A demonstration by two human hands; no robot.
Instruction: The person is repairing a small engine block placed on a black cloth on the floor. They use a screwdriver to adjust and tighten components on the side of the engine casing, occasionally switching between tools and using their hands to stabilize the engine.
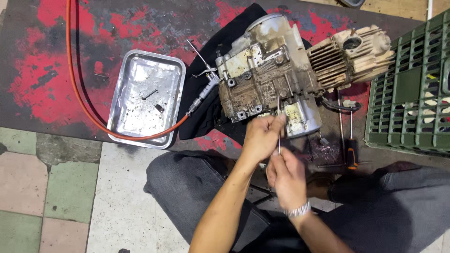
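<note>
A dirty motorcycle engine [276,70] with a finned cylinder [349,56] lies on a black cloth [206,107] on a red and black worktop. My left hand [262,136] pinches the upper part of a thin metal rod tool [279,122] that stands against the engine's lower case. My right hand [287,178], with a metal watch on its wrist, grips the rod's lower end just below the left hand.
A steel tray [126,117] holding small screws sits to the left. An orange air hose [75,79] runs to a blow gun [205,86] by the engine. A green plastic crate [412,93] stands right. A screwdriver [350,147] lies by my knee.
</note>
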